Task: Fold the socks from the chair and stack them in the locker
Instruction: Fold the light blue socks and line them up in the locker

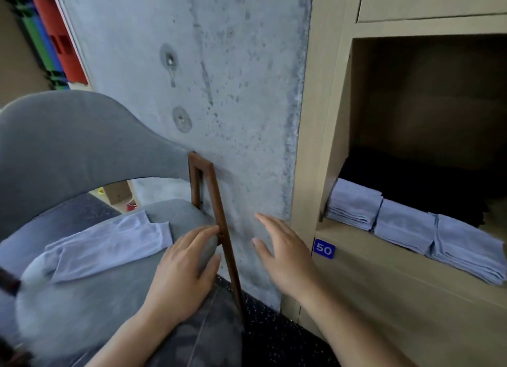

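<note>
Pale blue socks (pixel 109 246) lie flat and unfolded on the grey chair seat (pixel 109 298) at the lower left. My left hand (pixel 183 270) rests on the seat's right edge, fingers relaxed, holding nothing. My right hand (pixel 285 254) hovers in the air in front of the concrete pillar, fingers spread and empty. The open wooden locker (pixel 343 136) is at the right. Three piles of folded pale blue socks (pixel 406 224) sit in a row along its front edge, with dark folded cloth (pixel 411 180) behind them.
A concrete pillar (pixel 219 92) stands between chair and locker. The chair's brown wooden frame (pixel 219 218) runs down beside my left hand. A blue tag reading 50 (pixel 324 248) is under the locker opening. The grey chair back (pixel 68 141) curves at left.
</note>
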A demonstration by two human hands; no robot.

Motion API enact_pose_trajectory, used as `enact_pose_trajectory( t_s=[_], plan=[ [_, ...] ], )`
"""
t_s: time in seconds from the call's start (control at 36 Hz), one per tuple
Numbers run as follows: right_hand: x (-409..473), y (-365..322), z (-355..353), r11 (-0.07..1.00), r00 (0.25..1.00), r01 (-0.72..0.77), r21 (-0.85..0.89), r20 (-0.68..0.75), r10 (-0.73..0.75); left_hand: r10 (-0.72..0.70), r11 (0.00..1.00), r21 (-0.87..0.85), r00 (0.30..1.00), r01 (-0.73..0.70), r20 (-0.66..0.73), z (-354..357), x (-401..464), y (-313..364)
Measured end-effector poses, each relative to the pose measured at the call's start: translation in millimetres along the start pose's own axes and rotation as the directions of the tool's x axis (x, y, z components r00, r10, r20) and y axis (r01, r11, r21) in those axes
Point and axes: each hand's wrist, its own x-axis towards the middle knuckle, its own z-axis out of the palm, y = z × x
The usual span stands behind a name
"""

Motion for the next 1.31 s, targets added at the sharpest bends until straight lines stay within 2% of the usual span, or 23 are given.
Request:
enact_pose_trajectory(
  t_s=[0.19, 0.36, 0.56, 0.89, 1.08, 1.31],
  plan=[
    [8, -16, 22, 0.998, 0.997, 0.050, 0.032, 0.060, -0.052, -0.153, 0.987, 0.050, 0.988, 0.152, 0.016, 0, -9, -38],
    [20, -23, 36, 0.997, 0.993, 0.061, 0.054, 0.094, -0.066, -0.305, 0.951, 0.081, 0.950, 0.300, 0.066, 12, -18, -85],
    [26, -26, 48, 0.996, 0.990, 0.065, 0.062, 0.122, -0.072, -0.350, 0.891, 0.348, 0.930, 0.292, 0.114, 27, -23, -129],
    [30, -25, 52, 0.997, 0.989, 0.054, 0.060, 0.132, -0.062, -0.446, 0.854, 0.369, 0.881, 0.366, 0.160, 29, 1, -141],
    [26, -22, 44, 0.998, 0.989, 0.059, 0.038, 0.135, -0.064, -0.443, 0.869, 0.317, 0.883, 0.380, 0.156, 25, 8, -136],
    [17, -13, 20, 0.998, 0.995, 0.044, 0.035, 0.087, -0.047, -0.136, 0.985, 0.118, 0.988, 0.127, 0.071, -2, 6, -83]
  ],
)
